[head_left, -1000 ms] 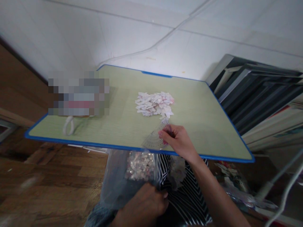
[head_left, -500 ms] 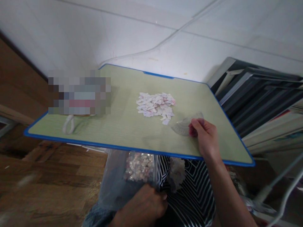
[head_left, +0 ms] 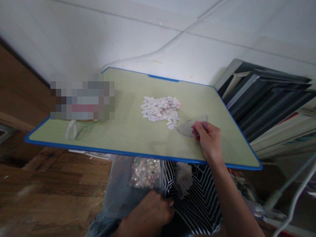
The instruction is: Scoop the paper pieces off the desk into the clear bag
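Observation:
My right hand [head_left: 208,136] is closed around a clear half-round protractor [head_left: 186,127], which it holds close to the green tabletop. Just left of the protractor lies a loose pile of torn white paper scraps [head_left: 160,108], some with pink marks. Below the table's front edge, my left hand [head_left: 153,209] is curled into a fist between a translucent plastic tub [head_left: 117,187] and black-and-white striped fabric [head_left: 204,200]. Its fingertips are hidden, so what it grips cannot be made out. A clear bag of small paper scraps [head_left: 145,172] sits in the tub.
The table [head_left: 128,141] has a blue rim and stands against a white wall. A blurred-out item is at its left, with a white loop [head_left: 71,130] beside it. Dark flat panels [head_left: 264,98] lean at the right. More greyish scraps [head_left: 184,181] rest on the striped fabric.
My right hand has shifted slightly left with the protractor, nearer the paper pile. The view has moved a little. My left hand stays in about the same place.

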### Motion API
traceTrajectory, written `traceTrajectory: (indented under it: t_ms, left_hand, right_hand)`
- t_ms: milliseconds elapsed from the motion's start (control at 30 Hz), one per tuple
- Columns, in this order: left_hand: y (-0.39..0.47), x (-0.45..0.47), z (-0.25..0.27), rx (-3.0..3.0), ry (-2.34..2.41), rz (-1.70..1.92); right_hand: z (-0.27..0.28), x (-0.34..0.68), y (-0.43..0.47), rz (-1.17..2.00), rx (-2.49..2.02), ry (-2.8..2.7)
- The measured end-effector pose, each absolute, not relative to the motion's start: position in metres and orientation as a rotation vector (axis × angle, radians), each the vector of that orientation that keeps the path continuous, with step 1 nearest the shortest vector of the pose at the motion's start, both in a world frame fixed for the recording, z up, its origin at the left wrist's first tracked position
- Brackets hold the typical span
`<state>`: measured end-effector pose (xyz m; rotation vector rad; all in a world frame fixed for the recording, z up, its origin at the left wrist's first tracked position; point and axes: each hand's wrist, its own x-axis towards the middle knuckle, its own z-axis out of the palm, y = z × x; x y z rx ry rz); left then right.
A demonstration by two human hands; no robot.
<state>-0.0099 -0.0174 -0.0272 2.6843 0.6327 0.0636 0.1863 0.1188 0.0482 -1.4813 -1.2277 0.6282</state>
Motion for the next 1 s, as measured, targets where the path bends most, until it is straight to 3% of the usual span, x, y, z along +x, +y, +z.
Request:
traceTrajectory:
  t_ms: [1000]
  left_hand:
    - [-0.017, -0.010, -0.030, 2.682, 0.617, 0.080]
  right_hand:
    - [0.055, 0.196, 0.124, 0.652, -1.623, -1.209]
